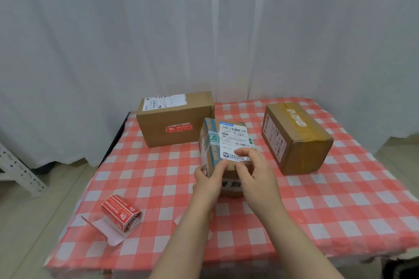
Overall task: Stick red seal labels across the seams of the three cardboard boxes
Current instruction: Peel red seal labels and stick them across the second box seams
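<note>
Here, white barcode label (235, 140) atop small box (210, 145)

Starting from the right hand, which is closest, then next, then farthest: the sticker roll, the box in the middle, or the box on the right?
1. The middle box: the right hand holds its near top edge.
2. The right box: just to that hand's right, not touched.
3. The sticker roll: far off at the front left.

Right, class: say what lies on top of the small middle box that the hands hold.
A white shipping label with barcodes covers most of the middle box's top, over blue-green printed tape. The right hand and left hand hide the top's near edge.
</note>
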